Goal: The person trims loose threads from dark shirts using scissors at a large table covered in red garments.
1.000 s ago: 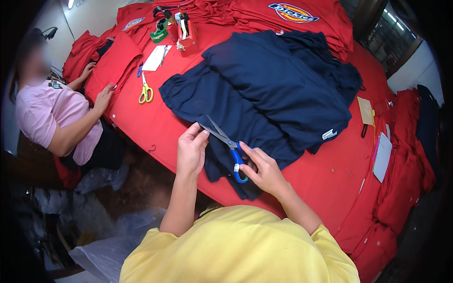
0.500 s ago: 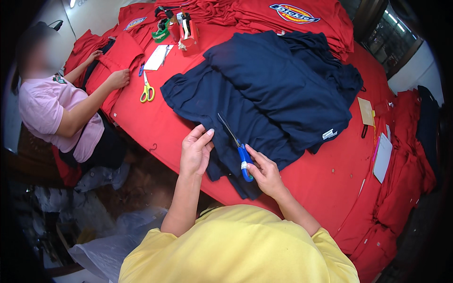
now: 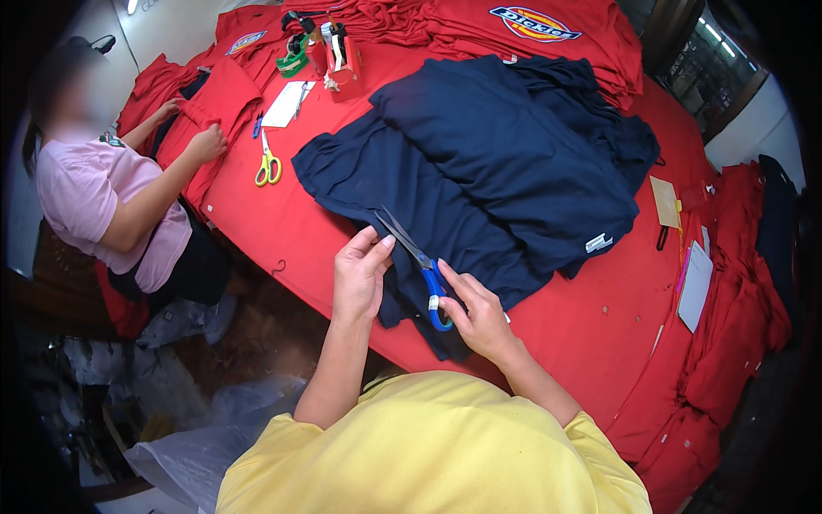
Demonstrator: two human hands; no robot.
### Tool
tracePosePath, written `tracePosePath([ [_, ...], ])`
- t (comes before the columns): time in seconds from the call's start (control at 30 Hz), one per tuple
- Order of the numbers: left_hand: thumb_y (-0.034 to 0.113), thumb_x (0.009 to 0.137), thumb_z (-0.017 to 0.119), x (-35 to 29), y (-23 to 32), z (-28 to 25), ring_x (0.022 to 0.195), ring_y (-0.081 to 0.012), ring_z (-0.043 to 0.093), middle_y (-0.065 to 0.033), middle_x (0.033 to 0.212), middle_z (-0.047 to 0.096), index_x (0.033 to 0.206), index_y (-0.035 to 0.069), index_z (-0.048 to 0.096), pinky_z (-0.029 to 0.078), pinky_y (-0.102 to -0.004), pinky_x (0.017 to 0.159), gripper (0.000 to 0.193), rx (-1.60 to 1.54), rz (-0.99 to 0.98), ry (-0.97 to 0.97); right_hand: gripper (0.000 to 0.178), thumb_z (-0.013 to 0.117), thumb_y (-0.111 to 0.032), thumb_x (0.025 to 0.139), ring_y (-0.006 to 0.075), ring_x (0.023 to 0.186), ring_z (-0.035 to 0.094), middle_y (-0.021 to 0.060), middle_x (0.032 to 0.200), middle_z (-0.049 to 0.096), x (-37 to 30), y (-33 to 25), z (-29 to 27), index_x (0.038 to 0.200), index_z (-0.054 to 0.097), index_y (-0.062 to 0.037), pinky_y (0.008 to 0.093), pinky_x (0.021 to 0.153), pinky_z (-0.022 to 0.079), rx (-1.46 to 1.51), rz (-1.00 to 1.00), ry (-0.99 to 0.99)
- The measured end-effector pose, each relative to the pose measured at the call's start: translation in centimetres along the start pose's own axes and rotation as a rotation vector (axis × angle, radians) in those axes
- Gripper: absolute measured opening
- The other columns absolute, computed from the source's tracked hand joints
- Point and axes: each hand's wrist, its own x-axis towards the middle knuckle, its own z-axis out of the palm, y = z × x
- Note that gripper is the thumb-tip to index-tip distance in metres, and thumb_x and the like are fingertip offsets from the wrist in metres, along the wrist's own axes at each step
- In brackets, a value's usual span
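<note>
A pair of scissors (image 3: 431, 278) with blue handles is in my right hand (image 3: 484, 321), its blades slightly parted and pointing up and to the left. The thumb and forefinger of my left hand (image 3: 360, 278) are pinched together right by the blades. Whatever they hold is too small to make out. Under the blades lies a pile of dark navy garments (image 3: 505, 163), spread in loose folds on the red-covered table (image 3: 291, 214). A small white label (image 3: 598, 244) shows on the pile's right part.
Yellow-handled scissors (image 3: 268, 163), a white card (image 3: 287, 104) and red tape dispensers (image 3: 344, 73) lie farther off. Red garments (image 3: 531, 34) are stacked at the back and down the right side. A co-worker in a pink shirt (image 3: 103, 197) handles red cloth at left.
The scissors have moved slightly left toward my left fingertips, and their blades have spread a little. My left hand has shifted slightly right. The co-worker's near hand has moved slightly left.
</note>
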Motion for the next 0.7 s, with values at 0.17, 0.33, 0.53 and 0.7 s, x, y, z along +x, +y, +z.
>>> tracePosePath([
  [0.17, -0.001, 0.089, 0.059, 0.0, 0.0, 0.0, 0.09, -0.0137, 0.063, -0.0063, 0.103, 0.066, 0.112, -0.001, 0.063, 0.051, -0.0296, 0.081, 0.023, -0.021, -0.023, 0.0, 0.048, 0.059, -0.006, 0.09, 0.0243, 0.073, 0.06, 0.0151, 0.088, 0.057, -0.1, -0.6, -0.4, 0.137, 0.048, -0.0033, 0.0336, 0.068, 0.049, 0.191, 0.211, -0.071],
  [0.33, -0.001, 0.089, 0.06, 0.1, 0.0, -0.1, 0.088, -0.0132, 0.062, -0.0048, 0.1, 0.066, 0.113, 0.0, 0.063, 0.05, -0.0281, 0.081, 0.024, -0.012, -0.028, 0.01, 0.048, 0.06, -0.01, 0.091, 0.0238, 0.075, 0.061, 0.0149, 0.091, 0.06, 0.0, -0.7, -0.5, 0.137, 0.048, -0.0042, 0.0341, 0.071, 0.05, 0.19, 0.235, -0.083],
  [0.53, -0.001, 0.088, 0.061, 0.2, 0.6, -0.1, 0.087, -0.0119, 0.062, -0.0033, 0.097, 0.065, 0.111, 0.001, 0.062, 0.05, -0.0267, 0.08, 0.023, 0.037, -0.047, -0.046, 0.049, 0.062, -0.013, 0.09, 0.0245, 0.076, 0.062, 0.015, 0.093, 0.062, 0.9, -0.1, -0.6, 0.136, 0.049, -0.0042, 0.0339, 0.072, 0.05, 0.092, 0.094, -0.055],
  [0.7, -0.002, 0.089, 0.06, 0.3, 0.6, -0.3, 0.086, -0.0109, 0.061, -0.0031, 0.097, 0.065, 0.11, 0.001, 0.062, 0.049, -0.0259, 0.08, 0.022, 0.058, -0.048, -0.045, 0.047, 0.06, -0.009, 0.09, 0.0204, 0.072, 0.062, 0.0133, 0.093, 0.062, 1.2, 0.1, -0.4, 0.136, 0.049, -0.005, 0.032, 0.069, 0.05, 0.173, 0.201, -0.093],
])
